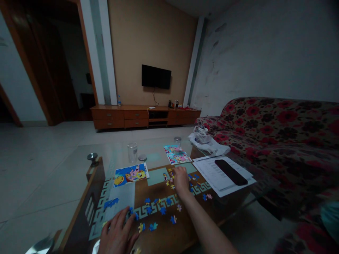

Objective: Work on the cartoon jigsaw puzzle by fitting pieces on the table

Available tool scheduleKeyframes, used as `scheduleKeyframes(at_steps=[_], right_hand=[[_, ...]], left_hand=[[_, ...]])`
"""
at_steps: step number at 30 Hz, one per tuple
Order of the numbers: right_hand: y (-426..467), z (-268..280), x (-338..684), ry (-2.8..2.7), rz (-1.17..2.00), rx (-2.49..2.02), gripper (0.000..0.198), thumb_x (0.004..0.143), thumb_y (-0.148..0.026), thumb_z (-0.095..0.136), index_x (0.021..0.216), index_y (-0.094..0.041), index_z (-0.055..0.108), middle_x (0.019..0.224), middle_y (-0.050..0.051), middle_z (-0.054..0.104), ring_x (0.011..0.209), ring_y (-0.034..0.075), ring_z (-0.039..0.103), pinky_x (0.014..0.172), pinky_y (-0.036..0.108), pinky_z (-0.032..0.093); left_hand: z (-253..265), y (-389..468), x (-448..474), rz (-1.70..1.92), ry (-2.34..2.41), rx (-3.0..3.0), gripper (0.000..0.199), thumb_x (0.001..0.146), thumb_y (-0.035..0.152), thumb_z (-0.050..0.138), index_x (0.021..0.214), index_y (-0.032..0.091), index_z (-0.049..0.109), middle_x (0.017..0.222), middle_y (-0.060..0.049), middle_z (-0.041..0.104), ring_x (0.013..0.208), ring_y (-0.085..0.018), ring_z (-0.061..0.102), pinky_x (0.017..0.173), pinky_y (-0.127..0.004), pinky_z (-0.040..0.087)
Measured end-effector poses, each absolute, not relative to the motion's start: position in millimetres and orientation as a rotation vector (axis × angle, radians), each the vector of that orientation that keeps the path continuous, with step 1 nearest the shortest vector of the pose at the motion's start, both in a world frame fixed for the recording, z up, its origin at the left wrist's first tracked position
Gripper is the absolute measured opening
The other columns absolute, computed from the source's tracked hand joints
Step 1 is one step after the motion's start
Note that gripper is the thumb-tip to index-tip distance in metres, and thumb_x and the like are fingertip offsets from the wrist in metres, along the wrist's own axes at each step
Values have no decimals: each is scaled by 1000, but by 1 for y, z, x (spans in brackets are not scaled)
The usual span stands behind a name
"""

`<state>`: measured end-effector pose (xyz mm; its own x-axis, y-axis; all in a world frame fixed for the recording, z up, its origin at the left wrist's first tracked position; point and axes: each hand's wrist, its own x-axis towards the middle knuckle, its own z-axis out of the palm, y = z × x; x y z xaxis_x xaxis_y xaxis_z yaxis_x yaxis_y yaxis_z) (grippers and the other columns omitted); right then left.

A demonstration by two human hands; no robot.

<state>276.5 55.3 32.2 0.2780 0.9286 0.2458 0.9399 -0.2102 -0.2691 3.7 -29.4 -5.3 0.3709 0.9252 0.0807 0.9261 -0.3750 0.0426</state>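
Observation:
My left hand (pixel 118 231) rests low on the glass table with its fingers spread. Its fingertips are close to blue puzzle pieces (pixel 136 215), and a yellow-and-blue puzzle piece (pixel 141 227) lies beside them. Farther forward, my right hand (pixel 181 180) bends its fingers down among yellow and multicoloured puzzle pieces (pixel 169 180); what the fingertips hold, if anything, is hidden. Several loose blue pieces (pixel 162 211) are scattered between the hands. Joined blue pieces (pixel 111 203) lie at the left on a pale sheet. A cartoon picture card (pixel 131 174) is beyond them.
A second picture sheet (pixel 178 155) lies farther back. Glass jars (pixel 132 152) (pixel 177 141) and a round lid (pixel 142 157) stand nearby. On the right are papers (pixel 212 176) under a dark phone (pixel 231 172), a plastic bag (pixel 206 143) and a flowered sofa (pixel 275 120).

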Motion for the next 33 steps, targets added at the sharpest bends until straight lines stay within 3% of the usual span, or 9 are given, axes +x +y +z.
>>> scheduleKeyframes(at_steps=[16,22,26,33], right_hand=[[54,22,292,-1672,-100,-2315,33,93,-16,43,106,-23,72,111,13,64,108,27,51,86,34,39],[51,19,280,-1818,26,-2119,46,88,-8,44,127,-26,62,121,7,65,116,20,52,95,29,35],[46,17,266,-1860,103,-2030,52,84,-4,42,128,-25,62,128,8,63,117,19,54,97,29,35],[39,17,256,-1885,179,-1933,49,83,-3,41,118,-23,69,108,6,73,102,18,63,90,25,41]], left_hand=[[-8,-29,-1,-175,-1733,-2574,37,86,24,56,123,29,63,142,-8,51,130,-28,47,100,-44,41],[-4,-31,2,-165,-1728,-2576,37,87,23,54,123,28,63,142,-9,50,130,-28,47,100,-44,39],[-4,-31,4,-163,-1749,-2582,38,85,22,55,122,28,63,142,-10,51,129,-29,47,100,-45,39],[-11,-25,0,-120,-1777,-2649,39,87,24,55,125,29,61,143,-10,49,131,-31,45,102,-48,38]])
